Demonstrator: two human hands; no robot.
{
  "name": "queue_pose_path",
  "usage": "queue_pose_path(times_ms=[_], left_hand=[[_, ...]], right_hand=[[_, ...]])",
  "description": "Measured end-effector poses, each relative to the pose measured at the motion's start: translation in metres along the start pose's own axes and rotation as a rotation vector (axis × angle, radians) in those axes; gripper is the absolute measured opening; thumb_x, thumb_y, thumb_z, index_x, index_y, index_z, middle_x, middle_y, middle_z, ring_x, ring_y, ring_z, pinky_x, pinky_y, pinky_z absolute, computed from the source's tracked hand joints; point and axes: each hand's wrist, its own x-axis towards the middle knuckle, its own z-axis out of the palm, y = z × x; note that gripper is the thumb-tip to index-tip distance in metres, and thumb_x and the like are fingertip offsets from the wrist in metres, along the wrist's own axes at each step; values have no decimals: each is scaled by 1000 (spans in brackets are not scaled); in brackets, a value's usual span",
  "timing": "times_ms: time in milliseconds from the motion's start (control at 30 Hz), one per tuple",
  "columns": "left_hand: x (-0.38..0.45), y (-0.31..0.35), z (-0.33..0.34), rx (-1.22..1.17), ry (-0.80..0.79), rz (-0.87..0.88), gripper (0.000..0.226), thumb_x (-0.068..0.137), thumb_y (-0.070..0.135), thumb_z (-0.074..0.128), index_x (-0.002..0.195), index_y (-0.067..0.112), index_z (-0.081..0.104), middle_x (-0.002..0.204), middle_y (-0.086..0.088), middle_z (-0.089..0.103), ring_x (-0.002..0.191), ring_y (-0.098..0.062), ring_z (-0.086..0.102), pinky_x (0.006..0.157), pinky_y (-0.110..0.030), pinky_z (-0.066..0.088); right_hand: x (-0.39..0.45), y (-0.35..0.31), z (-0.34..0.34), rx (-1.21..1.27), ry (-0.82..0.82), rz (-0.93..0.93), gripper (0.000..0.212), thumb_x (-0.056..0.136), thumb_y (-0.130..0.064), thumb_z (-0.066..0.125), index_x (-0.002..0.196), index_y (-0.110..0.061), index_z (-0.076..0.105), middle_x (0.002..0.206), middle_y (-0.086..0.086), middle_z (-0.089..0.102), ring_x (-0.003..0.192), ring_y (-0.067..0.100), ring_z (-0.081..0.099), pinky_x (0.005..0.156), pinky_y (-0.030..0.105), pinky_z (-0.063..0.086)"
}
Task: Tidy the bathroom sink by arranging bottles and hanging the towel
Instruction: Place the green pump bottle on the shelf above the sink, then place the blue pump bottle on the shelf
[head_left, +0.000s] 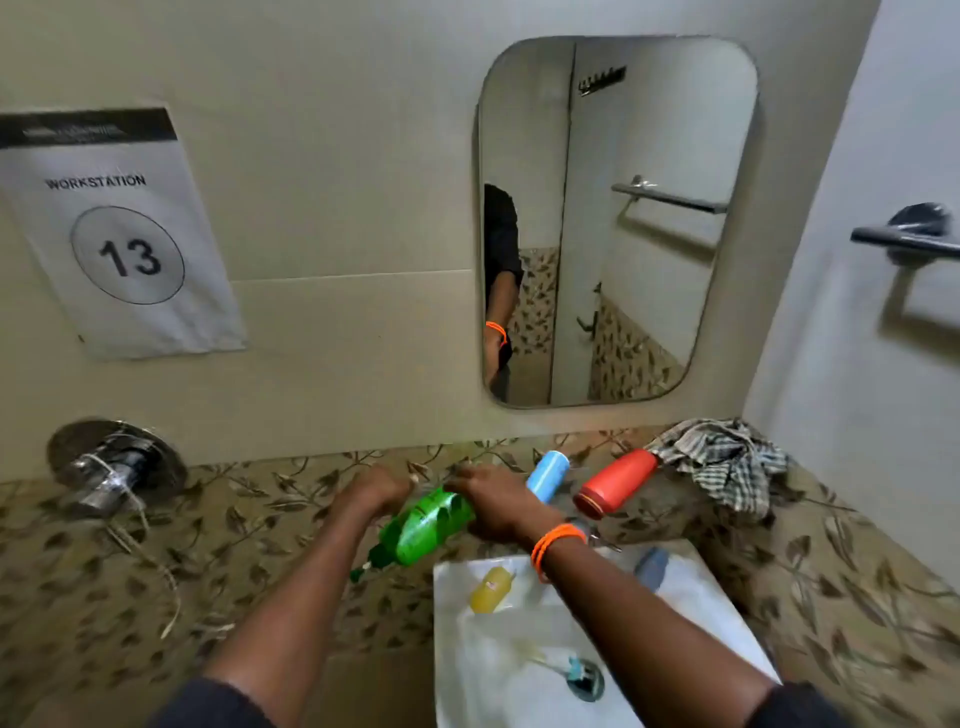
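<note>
A green bottle (423, 527) lies tilted, cap pointing down-left, above the white sink's (452, 613) back left corner. My right hand (493, 506) grips its base end. My left hand (374, 491) is closed just beside the bottle's upper edge; whether it touches the bottle I cannot tell. A light blue bottle (548, 475) and a red bottle (615, 483) lie on their sides on the ledge behind the sink. A checked towel (722, 462) is crumpled in the right corner. A yellow bottle (491, 590) and a grey-blue bottle (652, 569) lie inside the basin.
A toothbrush (558, 665) rests near the drain (587, 680). A towel bar (906, 236) is mounted on the right wall. A mirror (613, 218) hangs above the ledge. A chrome wall valve (114, 467) sticks out at the left.
</note>
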Motion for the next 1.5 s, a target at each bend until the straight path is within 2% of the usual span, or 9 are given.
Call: queue_pose_path(times_ms=[133, 333, 467, 600, 867, 1033, 1133, 1267, 1500], left_hand=[[-8, -44, 22, -462, -442, -194, 65, 102, 59, 43, 131, 3, 60, 119, -22, 71, 83, -28, 68, 66, -29, 51], [-3, -34, -16, -945, -561, -143, 47, 103, 55, 44, 89, 12, 59, 59, -1, 52, 44, -11, 43, 41, -19, 34], [5, 4, -35, -949, -431, 89, 18, 106, 31, 48, 107, 22, 63, 94, 0, 68, 79, -13, 63, 63, -33, 55], [11, 20, -18, -860, -418, 265, 33, 100, 7, 60, 130, 20, 66, 129, -7, 71, 118, -25, 68, 90, -50, 61], [14, 13, 0, -936, -248, 266, 53, 90, -11, 66, 138, 12, 60, 126, -12, 71, 117, -31, 68, 97, -49, 58], [3, -1, 22, -618, 24, 61, 19, 87, 2, 61, 103, 12, 63, 93, -10, 68, 78, -23, 64, 59, -35, 57], [-8, -7, 35, -359, -367, -112, 13, 96, 5, 54, 102, 0, 64, 74, -9, 67, 55, -16, 63, 41, -25, 48], [-22, 17, 50, -230, -820, -116, 19, 102, 8, 53, 118, -2, 59, 82, -10, 68, 75, -24, 73, 45, -20, 51], [-16, 83, 87, -542, -107, 303, 44, 88, 19, 79, 128, 12, 63, 110, -4, 71, 85, -16, 71, 74, -32, 63]], right_hand=[[9, -32, 62, -148, 108, -49, 63, 77, -7, 69, 135, -23, 51, 132, 11, 55, 120, 38, 50, 89, 50, 45], [35, -17, 38, 192, 381, 26, 50, 78, -16, 74, 126, -24, 59, 115, 7, 71, 105, 30, 64, 85, 40, 48], [48, 24, -7, 1031, 173, 235, 54, 70, -10, 89, 120, -8, 67, 117, 8, 74, 107, 23, 69, 98, 41, 54], [54, 47, -9, 1212, -17, 215, 62, 69, -1, 88, 126, -4, 64, 124, 16, 72, 118, 31, 67, 107, 55, 49], [56, 52, -17, 1096, -82, 201, 67, 66, -10, 92, 126, -10, 63, 125, 10, 73, 118, 27, 67, 107, 54, 49], [29, 76, -32, 418, -164, 100, 92, 60, -23, 97, 141, -17, 55, 142, 5, 60, 129, 23, 56, 108, 34, 45], [2, 90, -14, -140, -378, 66, 85, 65, -18, 91, 140, -30, 51, 145, 5, 49, 134, 29, 44, 104, 46, 41], [-17, 103, 16, -251, -132, -24, 51, 79, -14, 75, 124, -34, 61, 132, -1, 60, 128, 26, 49, 93, 48, 38], [-17, 117, -13, 796, 361, 361, 46, 73, -19, 91, 110, -10, 67, 104, 7, 76, 92, 19, 69, 81, 33, 56]])
